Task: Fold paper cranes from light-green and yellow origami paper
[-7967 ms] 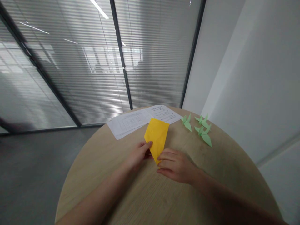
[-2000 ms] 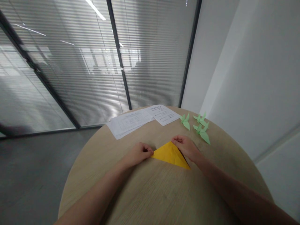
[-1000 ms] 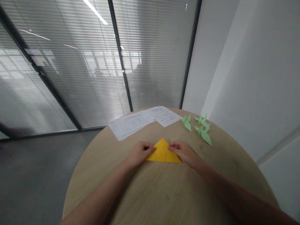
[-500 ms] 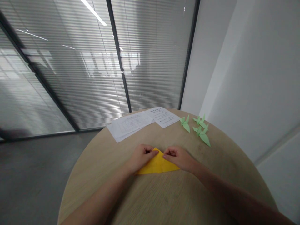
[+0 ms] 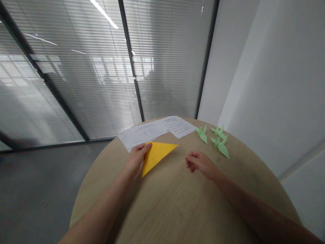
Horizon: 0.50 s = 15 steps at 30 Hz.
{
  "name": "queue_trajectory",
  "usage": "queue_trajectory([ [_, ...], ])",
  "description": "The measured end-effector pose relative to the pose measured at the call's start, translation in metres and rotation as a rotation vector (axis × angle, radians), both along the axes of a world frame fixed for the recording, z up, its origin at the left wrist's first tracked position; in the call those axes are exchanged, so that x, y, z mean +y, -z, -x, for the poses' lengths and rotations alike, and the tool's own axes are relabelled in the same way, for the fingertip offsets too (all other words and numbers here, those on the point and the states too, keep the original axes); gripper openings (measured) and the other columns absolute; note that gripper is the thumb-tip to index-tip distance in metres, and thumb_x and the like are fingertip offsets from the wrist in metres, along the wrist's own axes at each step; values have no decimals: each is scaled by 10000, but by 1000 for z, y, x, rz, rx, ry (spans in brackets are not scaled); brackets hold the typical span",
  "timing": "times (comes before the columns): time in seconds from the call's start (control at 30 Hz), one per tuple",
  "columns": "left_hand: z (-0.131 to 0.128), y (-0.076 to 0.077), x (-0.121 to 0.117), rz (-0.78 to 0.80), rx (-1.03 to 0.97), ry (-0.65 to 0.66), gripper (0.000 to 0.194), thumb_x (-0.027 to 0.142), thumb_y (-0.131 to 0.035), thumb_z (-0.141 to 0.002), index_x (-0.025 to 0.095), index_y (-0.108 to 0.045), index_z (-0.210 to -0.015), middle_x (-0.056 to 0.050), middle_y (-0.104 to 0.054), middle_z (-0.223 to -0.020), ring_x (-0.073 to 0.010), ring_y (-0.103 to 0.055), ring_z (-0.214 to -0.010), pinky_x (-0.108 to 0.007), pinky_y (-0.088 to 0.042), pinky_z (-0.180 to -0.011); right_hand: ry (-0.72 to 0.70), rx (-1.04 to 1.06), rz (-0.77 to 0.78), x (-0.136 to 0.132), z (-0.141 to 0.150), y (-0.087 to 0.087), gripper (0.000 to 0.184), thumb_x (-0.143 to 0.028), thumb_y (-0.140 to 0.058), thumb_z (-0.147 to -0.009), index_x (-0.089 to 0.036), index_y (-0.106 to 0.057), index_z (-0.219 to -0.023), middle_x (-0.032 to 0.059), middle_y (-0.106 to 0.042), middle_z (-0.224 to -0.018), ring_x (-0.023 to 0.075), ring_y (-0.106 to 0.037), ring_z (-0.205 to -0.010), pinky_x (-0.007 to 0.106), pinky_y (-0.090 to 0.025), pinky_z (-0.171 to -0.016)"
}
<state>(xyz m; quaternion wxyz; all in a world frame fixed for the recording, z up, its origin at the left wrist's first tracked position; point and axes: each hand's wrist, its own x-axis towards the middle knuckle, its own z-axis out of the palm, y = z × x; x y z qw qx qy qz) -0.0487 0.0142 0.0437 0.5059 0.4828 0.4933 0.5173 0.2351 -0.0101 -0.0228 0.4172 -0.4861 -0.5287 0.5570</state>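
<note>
A sheet of yellow origami paper (image 5: 157,154), folded into a triangle, is pinched at its upper left corner by my left hand (image 5: 138,155). It is held tilted, with one point toward the right and another down toward me. My right hand (image 5: 198,164) is apart from the paper, over the table to its right. Its fingers are curled together and I see nothing in them. Beyond that hand lie three folded green paper cranes, one nearest (image 5: 221,147), one at the left (image 5: 202,134) and one at the back (image 5: 218,130).
Printed white sheets (image 5: 142,134) overlap near the far edge of the round wooden table (image 5: 172,210), with another printed page (image 5: 180,127) beside them. Behind the table stands a glass partition with blinds (image 5: 167,84). A white wall (image 5: 284,101) rises on the right.
My right hand has let go of the yellow paper and moved slightly right. The left hand has lifted the paper leftward and turned it, so its long edge now slants.
</note>
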Motion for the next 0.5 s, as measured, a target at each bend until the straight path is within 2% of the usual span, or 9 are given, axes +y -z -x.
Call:
queue_trajectory([
  [0.13, -7, 7, -2, 50, -77, 14, 350, 468, -870, -680, 150, -748, -762, -75, -733, -710, -174, -634, -609, -248, -451, -543, -7, 68, -9, -2, 5, 2, 422, -570, -808, -771, -176, -674, -846, 44, -684, -803, 152, -650, -673, 265, -537, -555],
  [0.3, -28, 19, -12, 54, -168, 60, 348, 445, -871, -689, 158, -719, -817, -59, -729, -748, -173, -651, -626, -257, -488, -574, -80, 143, 13, -10, 21, 4, 523, -523, -867, -743, -212, -726, -1139, 62, -717, -974, 154, -677, -734, 276, -580, -608],
  [0.5, -39, 28, -16, 82, -183, 4, 477, 397, -879, -644, 197, -664, -1019, 7, -685, -761, -150, -635, -621, -227, -443, -538, -188, 169, -29, -14, 33, 13, 559, -525, -845, -783, -237, -703, -1242, 56, -721, -990, 163, -686, -768, 265, -586, -603],
])
